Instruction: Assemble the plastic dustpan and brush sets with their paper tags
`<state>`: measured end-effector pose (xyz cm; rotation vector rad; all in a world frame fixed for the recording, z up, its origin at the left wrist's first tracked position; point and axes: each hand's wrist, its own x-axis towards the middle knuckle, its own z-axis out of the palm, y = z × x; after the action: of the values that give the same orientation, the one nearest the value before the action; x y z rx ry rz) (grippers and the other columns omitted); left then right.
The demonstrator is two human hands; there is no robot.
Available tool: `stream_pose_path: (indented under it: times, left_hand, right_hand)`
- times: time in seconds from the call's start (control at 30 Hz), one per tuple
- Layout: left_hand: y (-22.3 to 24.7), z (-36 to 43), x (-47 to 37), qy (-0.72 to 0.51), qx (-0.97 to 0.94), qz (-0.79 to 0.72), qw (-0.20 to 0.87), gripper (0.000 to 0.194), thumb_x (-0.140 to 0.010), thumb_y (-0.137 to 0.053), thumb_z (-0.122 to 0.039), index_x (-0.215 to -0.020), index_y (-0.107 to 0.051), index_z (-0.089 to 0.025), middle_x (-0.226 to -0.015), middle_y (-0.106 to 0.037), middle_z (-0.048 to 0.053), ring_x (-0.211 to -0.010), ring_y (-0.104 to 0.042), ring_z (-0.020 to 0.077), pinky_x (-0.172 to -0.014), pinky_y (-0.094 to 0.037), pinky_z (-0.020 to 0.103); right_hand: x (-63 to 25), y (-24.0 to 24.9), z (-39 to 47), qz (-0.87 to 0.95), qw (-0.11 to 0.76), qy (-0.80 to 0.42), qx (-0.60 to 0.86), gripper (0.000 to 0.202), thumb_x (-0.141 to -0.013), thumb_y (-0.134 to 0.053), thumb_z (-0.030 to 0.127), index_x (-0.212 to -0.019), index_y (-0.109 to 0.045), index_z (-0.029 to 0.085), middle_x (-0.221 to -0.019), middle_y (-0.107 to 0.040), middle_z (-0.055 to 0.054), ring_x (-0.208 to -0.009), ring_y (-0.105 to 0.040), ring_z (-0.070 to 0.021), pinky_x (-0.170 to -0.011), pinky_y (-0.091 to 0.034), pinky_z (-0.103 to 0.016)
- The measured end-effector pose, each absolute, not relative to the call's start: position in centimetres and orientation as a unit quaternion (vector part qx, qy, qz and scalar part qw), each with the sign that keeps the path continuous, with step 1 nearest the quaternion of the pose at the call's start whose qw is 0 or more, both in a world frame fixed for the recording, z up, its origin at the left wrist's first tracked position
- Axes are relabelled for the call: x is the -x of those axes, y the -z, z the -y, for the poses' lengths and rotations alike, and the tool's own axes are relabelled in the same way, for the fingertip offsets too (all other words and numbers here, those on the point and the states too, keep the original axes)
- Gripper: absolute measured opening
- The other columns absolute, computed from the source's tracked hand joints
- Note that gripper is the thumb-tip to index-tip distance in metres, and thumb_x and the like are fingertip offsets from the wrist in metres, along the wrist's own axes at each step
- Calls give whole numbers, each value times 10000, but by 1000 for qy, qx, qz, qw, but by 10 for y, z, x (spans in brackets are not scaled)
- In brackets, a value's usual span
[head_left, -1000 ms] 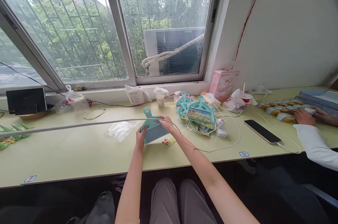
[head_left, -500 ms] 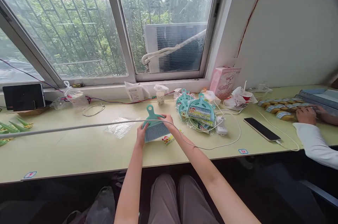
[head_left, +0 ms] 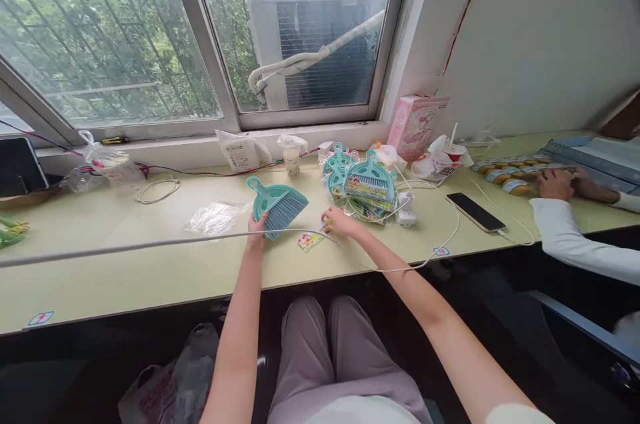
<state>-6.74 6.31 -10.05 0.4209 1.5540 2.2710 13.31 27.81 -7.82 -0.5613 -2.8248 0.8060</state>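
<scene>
My left hand (head_left: 257,225) grips the lower left edge of a teal dustpan (head_left: 265,197), tilted on the table. A small brush with grey-blue bristles (head_left: 289,211) lies across its pan. To the right, my right hand (head_left: 341,221) has its fingertips closed on the far end of a colourful printed card (head_left: 311,241) lying on the table. Beyond that hand is a pile of bagged teal dustpan sets (head_left: 371,177) with similar cards. Left of the held dustpan lies a crumpled clear plastic bag (head_left: 215,217).
A grey cable (head_left: 150,246) crosses the view in front of my left wrist. A power strip (head_left: 407,211), a phone (head_left: 475,212) and a drink cup (head_left: 292,159) stand or lie around. At right, another person's hands (head_left: 555,184) touch wrapped yellowish items (head_left: 515,185).
My right hand has let go of the dustpan and moved right onto the card. The dustpan, now in my left hand alone, has tilted and shifted left. The view has tipped downward.
</scene>
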Motion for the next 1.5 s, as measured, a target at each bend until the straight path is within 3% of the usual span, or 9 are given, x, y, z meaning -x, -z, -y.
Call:
stream_pose_path:
  times: [0.13, 0.2, 0.3, 0.43, 0.53, 0.77, 0.97, 1.13, 1.5]
  left_hand:
    - [101, -62, 64, -791, -143, -564, 190, 610, -647, -835, -406, -1151, -571, -184, -1162, -651, 124, -1024, -645, 265, -860, -555, 388]
    - [101, -62, 62, -786, -152, -566, 197, 621, -623, -848, -388, -1138, -564, -186, -1127, -657, 118, -1026, -642, 273, -862, -550, 396]
    - [99, -62, 59, -783, -174, -559, 211, 631, -572, -873, -380, -1090, -567, -190, -1068, -665, 106, -1021, -639, 283, -848, -547, 391]
    - [95, -61, 53, -774, -199, -554, 236, 651, -537, -892, -359, -1070, -559, -192, -1045, -673, 98, -970, -650, 276, -816, -549, 389]
    - [92, -60, 51, -770, -208, -550, 245, 670, -534, -893, -327, -1098, -560, -184, -1074, -674, 113, -969, -657, 275, -829, -551, 391]
    - [84, -59, 44, -751, -244, -542, 289, 692, -542, -889, -285, -1154, -591, -161, -1149, -671, 146, -1025, -654, 304, -863, -548, 417]
    - [83, -55, 40, -709, -251, -548, 366, 609, -603, -868, -416, -1085, -631, -128, -1076, -697, 183, -965, -683, 342, -809, -569, 426]
    - [86, -57, 45, -708, -253, -541, 377, 677, -643, -804, -578, -1115, -600, -138, -1102, -684, 197, -1051, -660, 356, -865, -564, 468]
    - [78, -56, 39, -723, -258, -542, 341, 800, -540, -851, -602, -1121, -584, -120, -1150, -663, 207, -1019, -668, 347, -816, -575, 408]
  right_hand:
    - [-136, 77, -279, 935, 5, -303, 182, 300, -699, -786, 117, -974, -694, 193, -918, -639, -48, -871, -600, -172, -778, -455, -255]
    - [-138, 77, -280, 939, 28, -288, 185, 279, -686, -796, 132, -943, -708, 196, -996, -637, -64, -968, -589, -199, -846, -450, -287]
    - [-141, 77, -280, 942, 80, -267, 186, 460, -638, -833, 155, -1074, -696, 205, -1198, -568, -102, -1130, -535, -232, -946, -432, -329]
    - [-145, 74, -281, 936, 43, -306, 167, 431, -643, -797, 94, -1050, -713, 204, -1040, -628, -72, -984, -592, -199, -864, -462, -288]
    - [-148, 67, -276, 915, 38, -377, 136, 313, -643, -760, 68, -927, -740, 199, -921, -666, -42, -903, -604, -185, -798, -472, -268]
    - [-126, 50, -243, 780, 103, -616, 38, 503, -679, -752, 208, -1173, -661, 184, -1039, -668, -61, -892, -633, -177, -749, -540, -283]
    - [-87, 55, -231, 854, 238, -442, 134, 419, -682, -706, 54, -1071, -686, 208, -1045, -695, -18, -962, -635, -181, -884, -505, -321]
    - [-79, 65, -224, 862, 266, -398, 168, 349, -732, -681, 48, -1041, -687, 212, -1120, -688, -33, -1067, -625, -186, -961, -478, -320]
    - [-78, 67, -222, 894, 254, -314, 195, 348, -821, -643, 96, -1134, -649, 250, -1168, -668, -34, -1064, -633, -210, -895, -496, -311]
